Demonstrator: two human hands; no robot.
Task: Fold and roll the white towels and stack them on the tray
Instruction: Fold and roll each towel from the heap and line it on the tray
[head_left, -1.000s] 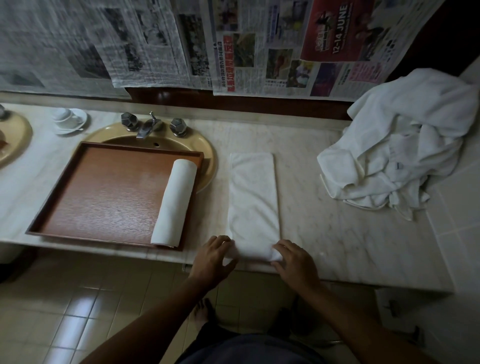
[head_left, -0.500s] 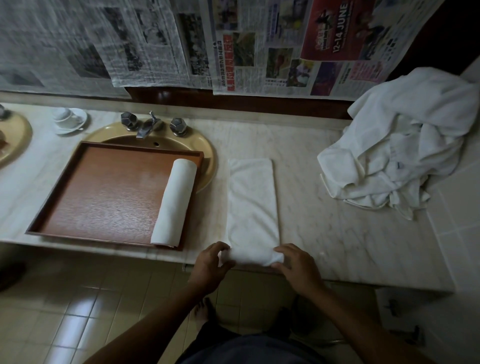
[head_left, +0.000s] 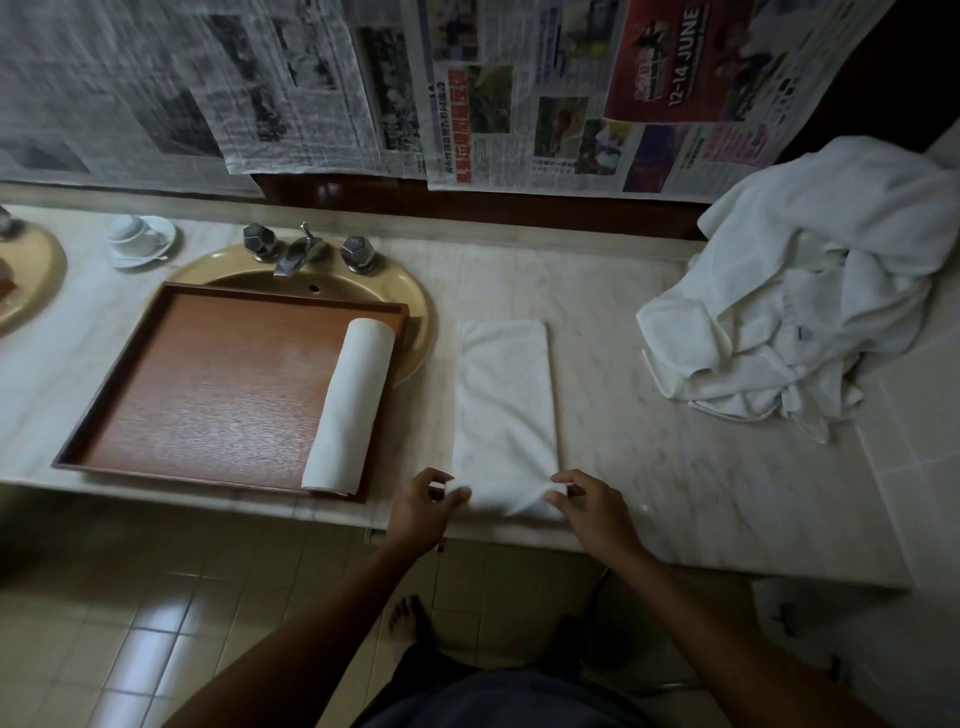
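While both hands pinch the towel's (head_left: 506, 415) near end, left (head_left: 422, 512) and right (head_left: 597, 512) at either corner, best to roll tight and even away from the grip, edges kept square. Lying flat on the counter (head_left: 675, 467) otherwise. Left of the grip, tray (head_left: 208, 389) holding one roll (head_left: 353, 405) so far.

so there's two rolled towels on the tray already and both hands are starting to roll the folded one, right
Not quite: the head view shows only one rolled towel on the tray. The rest holds: the left hand and right hand are rolling the folded towel.
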